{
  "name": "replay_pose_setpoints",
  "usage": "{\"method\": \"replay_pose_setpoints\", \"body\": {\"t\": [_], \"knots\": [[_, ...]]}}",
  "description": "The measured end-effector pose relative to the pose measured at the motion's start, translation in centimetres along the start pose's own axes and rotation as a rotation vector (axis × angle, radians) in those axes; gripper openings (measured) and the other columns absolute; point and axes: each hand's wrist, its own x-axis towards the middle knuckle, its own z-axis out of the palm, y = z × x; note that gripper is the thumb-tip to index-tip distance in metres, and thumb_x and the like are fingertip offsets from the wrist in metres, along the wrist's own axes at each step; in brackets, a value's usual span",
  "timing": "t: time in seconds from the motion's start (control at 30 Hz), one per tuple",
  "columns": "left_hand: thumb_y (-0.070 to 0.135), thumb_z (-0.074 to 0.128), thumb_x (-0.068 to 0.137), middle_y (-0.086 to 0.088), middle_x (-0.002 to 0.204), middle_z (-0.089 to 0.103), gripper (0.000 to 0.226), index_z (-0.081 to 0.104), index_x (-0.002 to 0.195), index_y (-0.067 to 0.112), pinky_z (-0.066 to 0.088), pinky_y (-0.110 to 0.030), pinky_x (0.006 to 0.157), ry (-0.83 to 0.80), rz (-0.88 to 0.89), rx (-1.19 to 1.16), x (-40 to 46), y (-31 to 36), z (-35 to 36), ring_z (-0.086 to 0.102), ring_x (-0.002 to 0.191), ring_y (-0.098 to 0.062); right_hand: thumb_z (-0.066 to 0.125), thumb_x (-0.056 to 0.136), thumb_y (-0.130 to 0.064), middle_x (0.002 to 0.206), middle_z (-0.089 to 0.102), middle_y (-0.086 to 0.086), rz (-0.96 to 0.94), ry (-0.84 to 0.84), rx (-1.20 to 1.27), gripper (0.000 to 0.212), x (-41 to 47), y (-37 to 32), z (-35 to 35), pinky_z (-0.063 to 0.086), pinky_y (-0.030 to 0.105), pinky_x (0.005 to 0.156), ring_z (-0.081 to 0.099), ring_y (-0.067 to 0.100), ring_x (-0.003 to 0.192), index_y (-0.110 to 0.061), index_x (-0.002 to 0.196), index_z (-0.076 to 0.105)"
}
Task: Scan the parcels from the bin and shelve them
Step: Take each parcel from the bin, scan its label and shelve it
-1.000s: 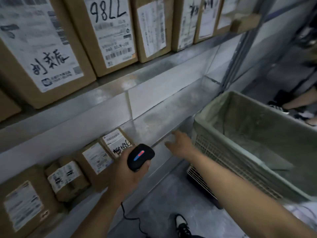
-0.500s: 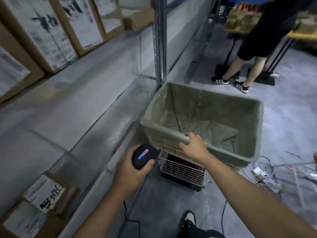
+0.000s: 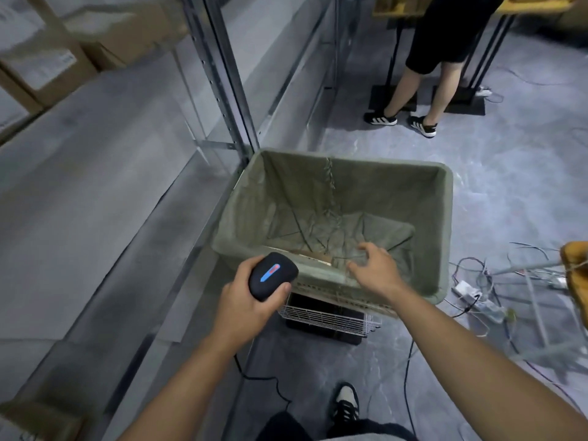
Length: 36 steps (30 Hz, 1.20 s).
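Left hand (image 3: pixel 246 302) wrapped around black scanner (image 3: pixel 273 275), thumb along its near side, blue-and-red light strip facing up; cord (image 3: pixel 254 377) trailing down to the floor at 6 o'clock. Right hand (image 3: pixel 374 268) spread and loose, fingers apart, holding nothing, reaching over the near rim into bin (image 3: pixel 445 218). Just beyond the fingertips, at 11 o'clock from that hand, flat brown parcel (image 3: pixel 313 256) lying against the near wall on the bin floor, partly hidden by the rim; contact between fingers and parcel impossible to tell. Bin lined with green cloth, creased along the bottom, mostly bare inside, plenty of open room toward its far wall at 12 o'clock. Resting on a wire basket (image 3: pixel 327 319) showing under the near edge. Left rim close beside the shelf upright (image 3: pixel 229 90) at 10 o'clock, only a narrow gap between. Grey shelf board (image 3: pixel 95 186) running off at 9 o'clock, boxes (image 3: pixel 47 58) blurred on the upper level at 10 o'clock. Open floor at 1 o'clock up to another person's legs (image 3: pixel 413 90). Tangle of cables (image 3: pixel 477 281) and a power strip at 3 o'clock, near the bin's right edge. Own shoe (image 3: pixel 346 402) at 6 o'clock.
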Motion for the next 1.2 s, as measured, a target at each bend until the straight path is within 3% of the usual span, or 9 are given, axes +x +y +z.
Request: {"method": "replay_pose_setpoints", "body": {"t": [0.07,0.2,0.3,0.4,0.47,0.57,0.83,1.07,1.2], "knots": [[0.038,0.087,0.078,0.027,0.104,0.071,0.056,0.055,0.122,0.049,0.058,-0.029,0.080,-0.007,-0.010,-0.004,1.2,0.2,0.3,0.068,0.093,0.004,0.066,0.093,-0.038,0.144,0.047,0.013,0.009,-0.008,0.001,0.059,1.1,0.0,-0.1,0.038,0.035,0.108,0.048,0.030,0.132,-0.020,0.147,0.047],[0.036,0.087,0.079,0.037,0.103,0.067,0.055,0.055,0.121,0.049,0.049,-0.008,0.079,-0.011,0.003,-0.022,4.0,0.1,0.6,0.066,0.097,0.009,0.065,0.094,-0.035,0.145,0.046,0.011,0.020,-0.040,-0.018,0.059,3.5,-0.5,0.5,0.038,0.033,0.108,0.049,0.029,0.131,-0.022,0.148,0.046],[0.041,0.088,0.077,0.043,0.105,0.063,0.056,0.053,0.121,0.049,0.048,-0.007,0.078,-0.024,-0.010,-0.057,6.4,-0.7,0.9,0.065,0.098,0.011,0.066,0.095,-0.032,0.147,0.044,0.012,0.022,-0.074,-0.032,0.060,5.8,-0.8,1.5,0.035,0.035,0.113,0.046,0.029,0.135,-0.022,0.150,0.044],[0.057,0.082,0.067,0.035,0.108,0.067,0.062,0.056,0.122,0.046,0.051,-0.015,0.085,-0.033,-0.032,-0.083,9.2,-2.4,1.3,0.067,0.100,0.007,0.066,0.096,-0.029,0.147,0.041,0.011,0.042,-0.114,-0.058,0.062,8.4,-1.0,2.8,0.035,0.035,0.114,0.045,0.029,0.136,-0.023,0.152,0.041],[0.048,0.087,0.072,0.024,0.107,0.071,0.063,0.059,0.127,0.036,0.054,-0.018,0.086,-0.043,-0.056,-0.094,11.1,-3.9,1.4,0.067,0.099,0.006,0.068,0.094,-0.031,0.150,0.039,0.011,0.061,-0.142,-0.079,0.065,10.4,-1.2,4.3,0.034,0.036,0.116,0.041,0.029,0.139,-0.024,0.153,0.040],[0.025,0.088,0.080,0.019,0.109,0.068,0.059,0.059,0.130,0.023,0.048,-0.004,0.077,-0.066,-0.061,-0.082,13.4,-6.0,2.1,0.063,0.094,0.016,0.069,0.091,-0.038,0.152,0.039,0.009,0.106,-0.188,-0.145,0.070,12.9,-0.6,6.4,0.034,0.036,0.116,0.038,0.027,0.141,-0.025,0.153,0.039],[0.023,0.088,0.078,0.011,0.114,0.069,0.062,0.059,0.132,0.021,0.047,-0.003,0.080,-0.137,-0.094,-0.085,17.9,-9.8,3.5,0.063,0.097,0.015,0.072,0.087,-0.044,0.149,0.042,0.011,0.076,-0.283,-0.358,0.079,17.5,0.5,10.6,0.042,0.046,0.111,0.041,0.033,0.138,-0.026,0.154,0.034],[0.034,0.090,0.076,0.023,0.113,0.067,0.066,0.059,0.133,0.026,0.046,-0.002,0.078,-0.134,-0.152,-0.109,19.0,-10.5,4.7,0.064,0.098,0.013,0.070,0.085,-0.057,0.159,0.030,0.013,-0.076,-0.420,-0.580,0.096,20.9,2.3,13.5,0.034,0.048,0.113,0.033,0.034,0.142,-0.022,0.159,0.021],[0.056,0.082,0.071,0.032,0.112,0.067,0.071,0.058,0.133,0.029,0.051,-0.007,0.079,-0.114,-0.201,-0.166,18.6,-10.6,5.1,0.067,0.100,0.007,0.060,0.084,-0.071,0.164,0.017,0.014,-0.133,-0.486,-0.627,0.106,21.5,3.6,15.7,0.024,0.054,0.117,0.020,0.036,0.149,-0.019,0.161,0.009]]}}
